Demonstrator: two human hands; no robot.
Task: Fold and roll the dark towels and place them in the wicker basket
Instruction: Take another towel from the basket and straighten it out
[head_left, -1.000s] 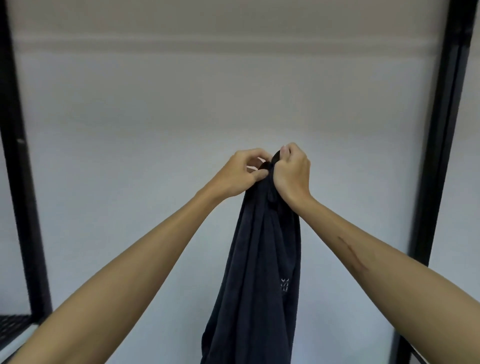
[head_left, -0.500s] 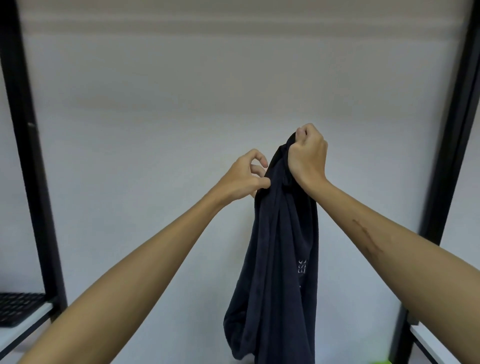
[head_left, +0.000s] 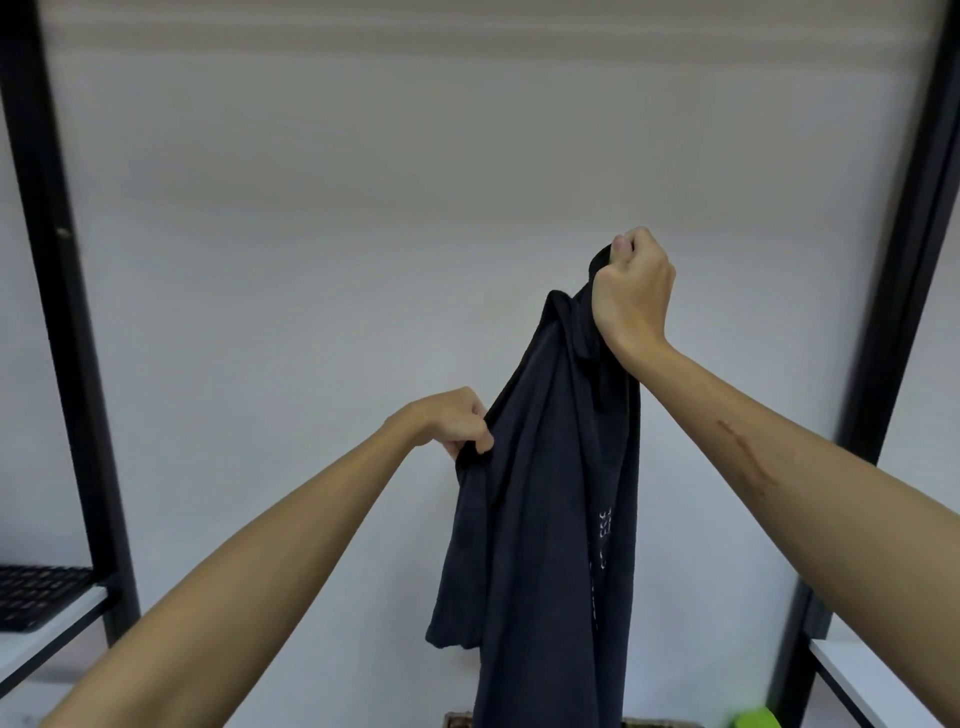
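Hanging dark towel (head_left: 550, 519): right hand (head_left: 631, 291) fisted on top, left hand (head_left: 452, 421) pinching edge.

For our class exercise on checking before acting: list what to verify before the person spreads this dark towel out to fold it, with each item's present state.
1. Right hand grips the top of the dark towel: ok.
2. Left hand pinches the towel's side edge: ok.
3. Towel hangs flat and open: not ok, bunched.
4. Towel's lower end clear of surfaces: cannot tell, out of frame.
5. Wicker basket within reach: cannot tell, only a sliver shows.
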